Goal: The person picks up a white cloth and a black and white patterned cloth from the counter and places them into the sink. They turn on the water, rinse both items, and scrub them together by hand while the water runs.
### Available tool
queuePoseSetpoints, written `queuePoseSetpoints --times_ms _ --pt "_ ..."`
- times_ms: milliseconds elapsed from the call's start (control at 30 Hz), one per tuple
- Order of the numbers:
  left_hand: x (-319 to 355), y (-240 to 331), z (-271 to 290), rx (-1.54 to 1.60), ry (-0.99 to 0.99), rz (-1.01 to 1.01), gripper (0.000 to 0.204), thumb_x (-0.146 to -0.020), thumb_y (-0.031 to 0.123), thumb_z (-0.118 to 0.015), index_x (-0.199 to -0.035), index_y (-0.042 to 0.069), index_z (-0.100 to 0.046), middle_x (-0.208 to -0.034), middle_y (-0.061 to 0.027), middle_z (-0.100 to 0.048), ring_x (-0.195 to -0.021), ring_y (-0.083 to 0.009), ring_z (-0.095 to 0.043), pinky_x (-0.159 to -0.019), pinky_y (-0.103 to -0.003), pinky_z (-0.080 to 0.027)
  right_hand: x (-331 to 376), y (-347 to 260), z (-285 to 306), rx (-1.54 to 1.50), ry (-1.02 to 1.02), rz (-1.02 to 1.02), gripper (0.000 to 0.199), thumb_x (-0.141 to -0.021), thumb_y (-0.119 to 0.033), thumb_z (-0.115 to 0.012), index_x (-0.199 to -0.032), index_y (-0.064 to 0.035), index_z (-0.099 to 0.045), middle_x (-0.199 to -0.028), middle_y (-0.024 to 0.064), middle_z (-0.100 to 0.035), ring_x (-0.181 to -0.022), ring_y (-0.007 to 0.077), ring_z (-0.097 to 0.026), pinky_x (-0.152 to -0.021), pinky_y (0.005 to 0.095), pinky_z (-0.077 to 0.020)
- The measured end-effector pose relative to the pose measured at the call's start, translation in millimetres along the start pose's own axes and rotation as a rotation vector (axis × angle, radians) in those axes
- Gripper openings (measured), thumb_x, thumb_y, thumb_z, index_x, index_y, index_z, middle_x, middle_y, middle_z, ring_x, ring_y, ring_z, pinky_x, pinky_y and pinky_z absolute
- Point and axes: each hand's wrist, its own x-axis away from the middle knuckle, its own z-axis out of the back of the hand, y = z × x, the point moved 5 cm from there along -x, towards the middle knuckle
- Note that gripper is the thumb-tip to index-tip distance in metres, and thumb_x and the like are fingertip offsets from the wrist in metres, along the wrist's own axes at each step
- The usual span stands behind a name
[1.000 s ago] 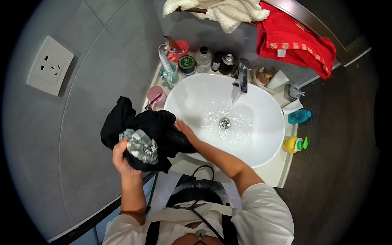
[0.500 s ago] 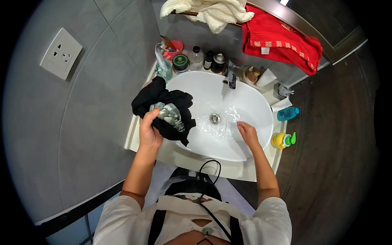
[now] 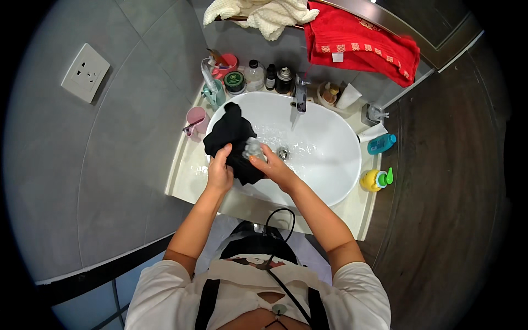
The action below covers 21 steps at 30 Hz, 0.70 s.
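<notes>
Now we see both hands gripping the black garment (image 3: 234,137) over the basin's (image 3: 330,165) nine-o'clock rim: left hand (image 3: 219,173) closed at its six-o'clock end, right hand (image 3: 273,168) seemingly pinching its four-o'clock side.

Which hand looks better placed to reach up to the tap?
Probably the right hand. It holds the black cloth on the side nearer the tap, while the left hand grips the cloth by the sink's left rim.
</notes>
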Motion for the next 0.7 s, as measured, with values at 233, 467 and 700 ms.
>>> queuePoseSetpoints --times_ms 233,467,700 --pt "-10 11 -3 0.007 0.027 -0.033 0.028 -0.078 0.004 -0.054 -0.105 -0.001 -0.052 -0.105 -0.0105 -0.058 -0.095 -0.0231 -0.057 -0.086 -0.035 -0.045 7 20 11 -0.794 -0.106 -0.004 0.045 -0.079 -0.022 -0.054 -0.119 -0.0023 -0.046 -0.116 0.0105 -0.052 -0.108 0.023 -0.05 -0.093 0.038 -0.0391" --pt "-2 -18 33 0.324 0.102 0.415 0.034 -0.076 0.007 -0.05 -0.109 -0.003 -0.051 -0.112 -0.0156 -0.055 -0.103 -0.0287 -0.053 -0.092 -0.039 -0.042 -16 15 17 -0.769 -0.15 0.162 0.042 -0.082 -0.016 -0.05 -0.122 -0.0074 -0.039 -0.116 0.007 -0.05 -0.107 0.0194 -0.05 -0.093 0.0352 -0.0384" --pt "-16 16 23 0.577 -0.017 0.394 0.038 -0.08 0.019 -0.041 -0.109 -0.001 -0.053 -0.114 -0.0164 -0.054 -0.108 -0.0318 -0.049 -0.098 -0.043 -0.034 0 54 93 -1.093 0.175 0.047 0.038 -0.084 -0.033 -0.049 -0.112 -0.0071 -0.049 -0.111 0.0071 -0.055 -0.105 0.0249 -0.051 -0.094 0.0431 -0.0377"
